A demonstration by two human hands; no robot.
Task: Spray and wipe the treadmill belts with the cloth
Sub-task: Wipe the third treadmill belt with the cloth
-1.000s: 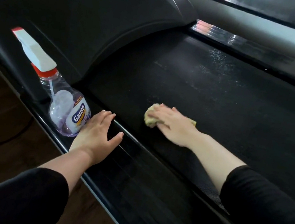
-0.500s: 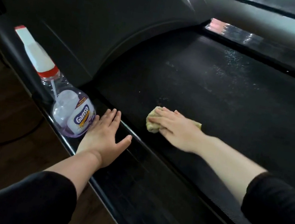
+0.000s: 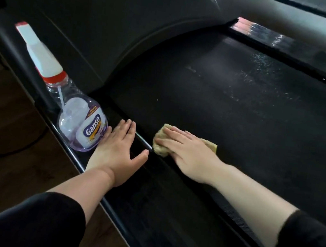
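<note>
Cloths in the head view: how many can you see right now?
1. The yellowish cloth lies on the treadmill belt, pressed flat under the right hand. None elsewhere in view; more could be out of frame.

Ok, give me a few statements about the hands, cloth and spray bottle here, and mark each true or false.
1. The right hand presses the cloth flat on the belt. True.
2. The left hand grips the spray bottle. False: it lies open on the side rail beside the bottle.
3. The bottle's spray head is blue. False: it is white with red trim.
4. The belt shows wet streaks beyond the cloth. True.
</note>
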